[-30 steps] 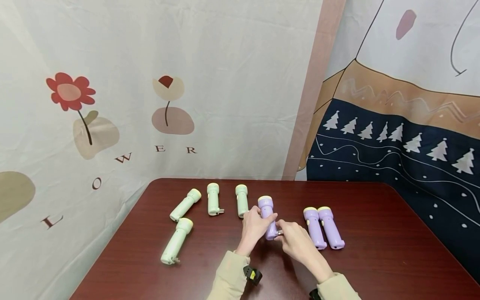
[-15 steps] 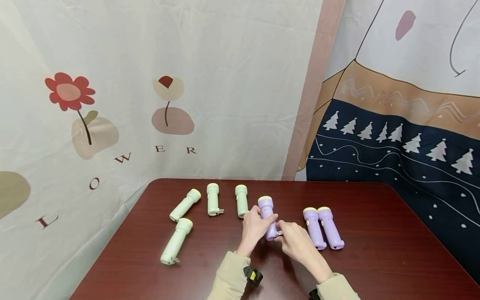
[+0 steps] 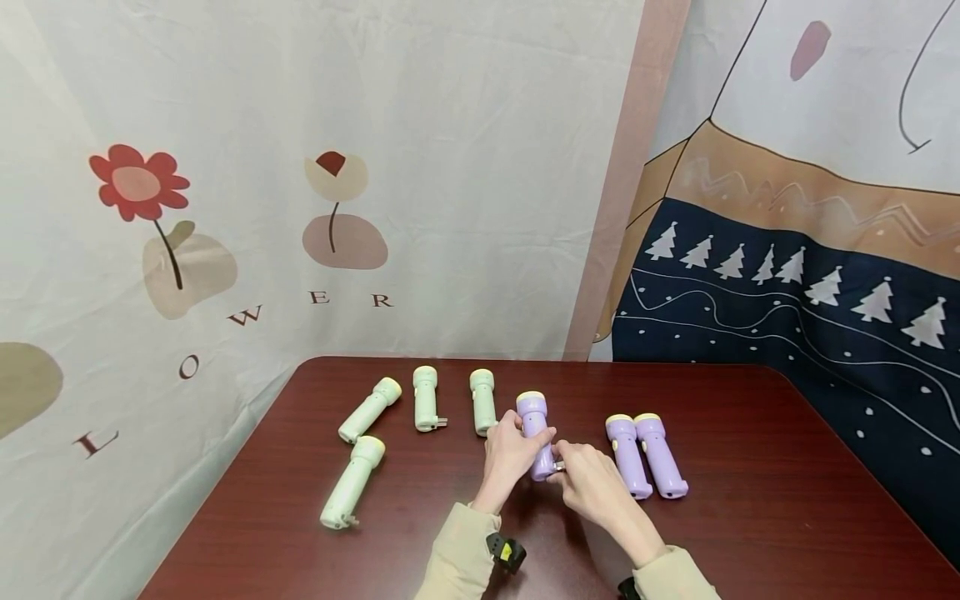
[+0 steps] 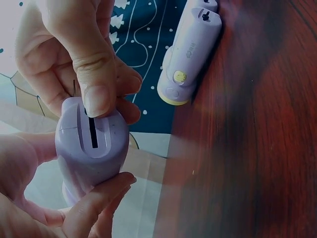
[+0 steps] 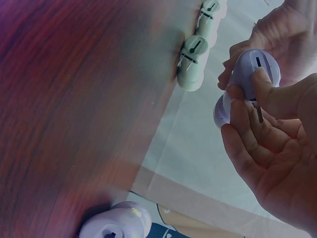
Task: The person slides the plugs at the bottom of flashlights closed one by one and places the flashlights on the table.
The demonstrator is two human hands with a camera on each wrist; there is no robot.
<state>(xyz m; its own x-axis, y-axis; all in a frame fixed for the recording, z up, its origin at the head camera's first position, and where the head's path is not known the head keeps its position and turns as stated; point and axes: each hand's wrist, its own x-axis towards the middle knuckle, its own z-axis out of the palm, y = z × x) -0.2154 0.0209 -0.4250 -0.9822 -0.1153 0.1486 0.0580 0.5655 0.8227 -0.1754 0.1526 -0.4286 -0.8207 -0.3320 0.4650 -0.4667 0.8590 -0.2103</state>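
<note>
My left hand [image 3: 507,457] grips the body of a purple flashlight [image 3: 532,407], which is tilted with its head pointing away from me. At its tail end my right hand [image 3: 596,483] pinches the base. Metal plug prongs [image 3: 559,466] stick out sideways there, near the right fingers. In the left wrist view the right thumb [image 4: 97,99] presses on the tail beside a dark slot [image 4: 94,134]. One thin prong [image 5: 260,114] shows below the tail in the right wrist view, between the thumb and the other fingers.
Two more purple flashlights [image 3: 628,457] [image 3: 662,458] lie side by side to the right. Several pale green flashlights [image 3: 426,400] lie at the left and back, some with prongs out. The dark red table [image 3: 750,533] ends at a curtain [image 3: 450,317] behind.
Almost nothing differs. Both hands stay on the same purple flashlight in nearly the same place, and its prongs still stick out; the other flashlights have not moved.
</note>
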